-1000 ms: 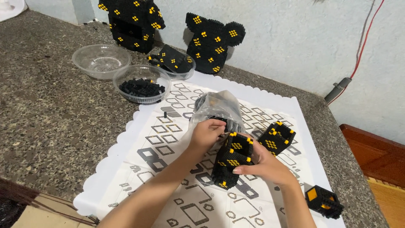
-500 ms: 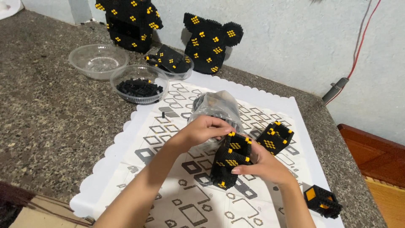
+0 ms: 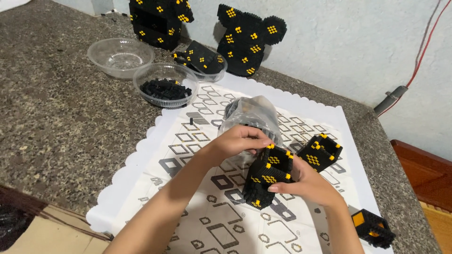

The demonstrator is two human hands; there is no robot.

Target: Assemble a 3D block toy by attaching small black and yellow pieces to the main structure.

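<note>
A black brick-built block (image 3: 268,176) with yellow studs stands tilted over the white patterned mat (image 3: 188,155). My right hand (image 3: 308,183) grips its right side. My left hand (image 3: 238,141) rests on its top left corner, fingers pinched there; whether a small piece is between them is hidden. Just behind my left hand lies a clear plastic bag (image 3: 252,115) of dark pieces. A second black and yellow block (image 3: 320,151) lies on the mat to the right, apart from my hands.
A clear bowl of small black pieces (image 3: 165,87) and an empty clear bowl (image 3: 120,56) sit on the granite counter at left. Larger black and yellow builds (image 3: 247,40) lean on the back wall. Another small block (image 3: 373,228) lies near the right edge.
My left hand has shifted slightly up along the top of the block. The block has turned a little in my right hand. The camera has tilted slightly.
</note>
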